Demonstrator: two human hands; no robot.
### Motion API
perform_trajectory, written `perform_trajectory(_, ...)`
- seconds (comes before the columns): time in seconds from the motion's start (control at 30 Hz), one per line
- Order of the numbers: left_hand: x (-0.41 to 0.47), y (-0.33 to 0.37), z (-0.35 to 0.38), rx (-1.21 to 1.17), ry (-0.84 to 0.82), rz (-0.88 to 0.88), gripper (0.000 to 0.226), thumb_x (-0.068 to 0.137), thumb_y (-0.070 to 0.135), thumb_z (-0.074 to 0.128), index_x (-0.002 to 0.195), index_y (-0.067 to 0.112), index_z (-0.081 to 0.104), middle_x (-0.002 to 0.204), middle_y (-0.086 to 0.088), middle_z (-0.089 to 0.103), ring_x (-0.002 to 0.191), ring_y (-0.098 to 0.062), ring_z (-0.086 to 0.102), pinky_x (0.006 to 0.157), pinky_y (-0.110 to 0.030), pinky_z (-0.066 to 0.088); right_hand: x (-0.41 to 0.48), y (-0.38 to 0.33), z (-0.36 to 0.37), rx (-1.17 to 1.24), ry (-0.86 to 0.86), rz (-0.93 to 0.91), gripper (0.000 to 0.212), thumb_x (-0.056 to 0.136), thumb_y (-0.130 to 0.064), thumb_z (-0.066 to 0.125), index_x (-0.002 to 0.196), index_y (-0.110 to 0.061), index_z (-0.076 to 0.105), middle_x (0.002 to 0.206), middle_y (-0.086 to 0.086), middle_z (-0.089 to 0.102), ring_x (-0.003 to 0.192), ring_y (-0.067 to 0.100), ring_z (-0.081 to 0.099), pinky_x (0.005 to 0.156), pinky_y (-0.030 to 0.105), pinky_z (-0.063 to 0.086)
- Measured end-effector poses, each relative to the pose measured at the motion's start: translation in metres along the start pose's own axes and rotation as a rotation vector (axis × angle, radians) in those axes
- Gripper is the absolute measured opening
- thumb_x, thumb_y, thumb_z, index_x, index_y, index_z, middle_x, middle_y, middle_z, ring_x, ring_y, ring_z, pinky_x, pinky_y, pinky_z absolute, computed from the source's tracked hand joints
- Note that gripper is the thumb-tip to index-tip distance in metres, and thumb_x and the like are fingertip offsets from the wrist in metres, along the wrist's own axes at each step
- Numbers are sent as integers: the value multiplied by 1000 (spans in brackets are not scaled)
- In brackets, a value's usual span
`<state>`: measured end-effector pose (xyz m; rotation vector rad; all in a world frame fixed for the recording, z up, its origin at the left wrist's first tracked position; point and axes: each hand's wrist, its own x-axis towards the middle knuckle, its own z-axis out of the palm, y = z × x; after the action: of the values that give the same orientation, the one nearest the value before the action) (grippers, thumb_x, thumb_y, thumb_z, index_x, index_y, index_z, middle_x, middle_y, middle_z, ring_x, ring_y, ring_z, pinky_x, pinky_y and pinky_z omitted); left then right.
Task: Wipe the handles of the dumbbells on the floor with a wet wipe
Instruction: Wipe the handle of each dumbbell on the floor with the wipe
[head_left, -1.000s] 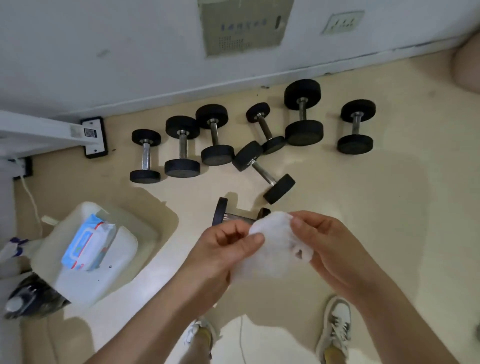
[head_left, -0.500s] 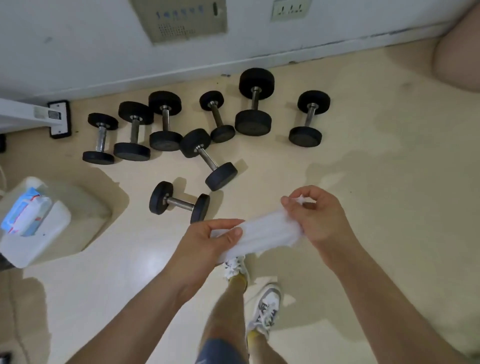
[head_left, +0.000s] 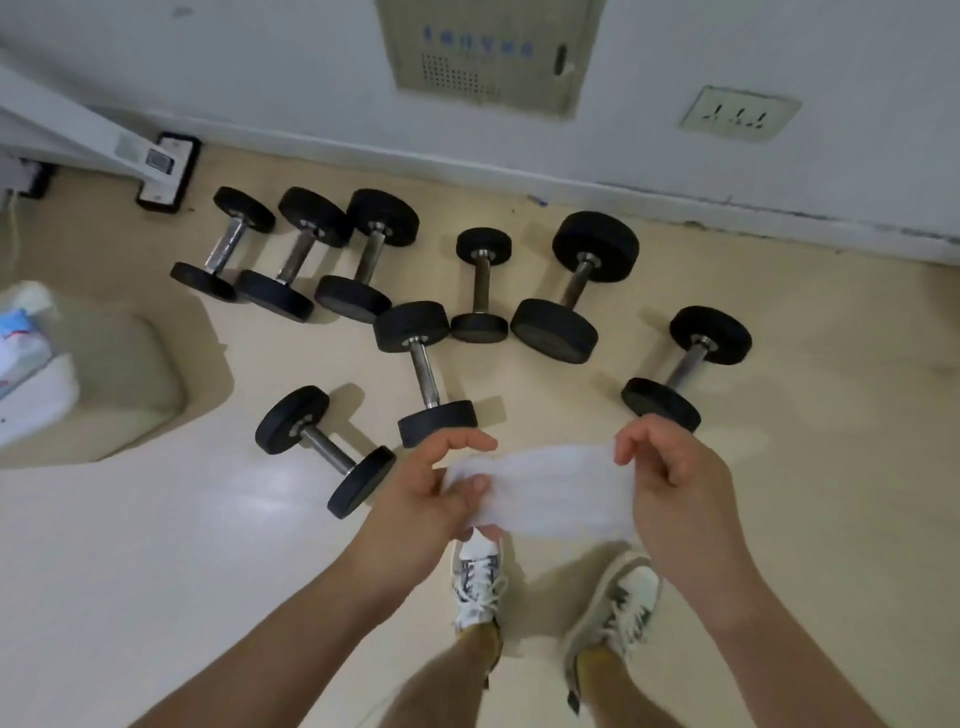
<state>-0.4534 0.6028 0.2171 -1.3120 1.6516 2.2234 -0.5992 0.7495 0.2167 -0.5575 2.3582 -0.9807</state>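
Gripping wet wipe (head_left: 550, 493): left hand (head_left: 421, 493), right hand (head_left: 675, 488); dumbbells (head_left: 423, 371) on glossy, perhaps vinyl, floor (head_left: 156, 545) by wall (head_left: 260, 67).

Beige floor (head_left: 779, 493) is carrying eight black dumbbells (head_left: 423, 371) scattered near the wall, white tub (head_left: 47, 400) sitting at far left

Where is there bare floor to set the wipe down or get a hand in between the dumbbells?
Widest bare floor lies right of the right dumbbell. A second patch lies between the centre dumbbell and that one. A third lies left of the near dumbbell, this side of the container. Crowded: the three left dumbbells, packed close.
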Motion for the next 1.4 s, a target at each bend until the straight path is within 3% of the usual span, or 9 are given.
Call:
perform_trajectory(0.1, 31, -5, 10, -35, 50, 0, 31, 95, -1, 50, 104, 26, 64, 88, 5, 64, 61, -8, 53, 59, -24, 47, 34, 35, 2, -60, -5, -67, 37, 87, 11, 45, 71, -18, 63, 86, -4, 64, 70, -2, 55, 60, 5, 36)
perform_trajectory(0.27, 103, -24, 52, 380, -78, -4, 56, 98, -1, 33, 106, 42, 67, 95, -8, 63, 59, -4, 49, 57, -22, 43, 86, 99, -17, -36, -122, 57, 30, 89, 7, 48, 83, -10, 72, 82, -5, 66, 59, -4, 55, 58, 6, 38)
perform_trajectory(0.4, 164, -38, 122, 650, -109, 107, 46, 99, 4, 37, 132, 33, 53, 121, 2, 51, 100, -11, 50, 90, -21, 43, 136, 160, -49, 230, -220, 369, 31, 82, 7, 52, 68, -14, 70, 84, 4, 67, 81, 16, 61, 79, 29, 48)
perform_trajectory(0.53, 250, -70, 191, 674, -115, 124, 33, 100, 24, 44, 129, 30, 57, 126, 8, 55, 115, -11, 51, 88, -14, 34, 187, 242, -70, 409, -248, 513, 23, 81, 11, 50, 79, -9, 62, 71, 12, 53, 58, 19, 51, 62, 28, 48)
perform_trajectory(0.77, 391, -143, 280, 601, -7, 227, 30, 96, 16, 53, 124, 23, 63, 132, 0, 58, 116, -16, 56, 101, -25, 43, 251, 397, -38, 47, 104, 278, 16, 88, 2, 53, 85, -3, 68, 92, 1, 60, 79, 10, 57, 62, 7, 44)
perform_trajectory(0.97, 434, -170, 308, 899, -67, 313, 44, 94, 21, 55, 136, 31, 49, 134, 1, 52, 119, -18, 50, 98, -26, 40, 280, 475, -6, -452, 97, 105, 17, 85, -34, 62, 85, -22, 73, 95, -3, 59, 93, 19, 56, 80, 23, 42)
perform_trajectory(1.13, 448, -176, 306, 852, -125, 270, 44, 91, 21, 59, 134, 28, 51, 133, 4, 53, 118, -15, 50, 96, -24, 41, 295, 467, 18, 87, -30, 285, 36, 77, -50, 69, 80, -14, 65, 68, 2, 66, 65, 16, 62, 64, 34, 51)
perform_trajectory(1.23, 443, -188, 293, 915, 7, 309, 52, 90, 36, 58, 138, 39, 38, 130, 2, 50, 116, -19, 49, 97, -38, 48, 296, 465, 28, 47, 38, 281, 29, 72, -41, 76, 80, -22, 56, 71, -1, 69, 62, 17, 67, 64, 35, 56)
perform_trajectory(1.4, 425, -207, 286, 1065, 128, 593, 44, 90, 55, 47, 129, 37, 51, 130, 11, 44, 119, -9, 39, 95, -22, 39, 301, 467, 33, -8, 183, 53, 11, 84, -22, 67, 75, -23, 61, 71, -7, 64, 67, 8, 61, 62, 23, 49)
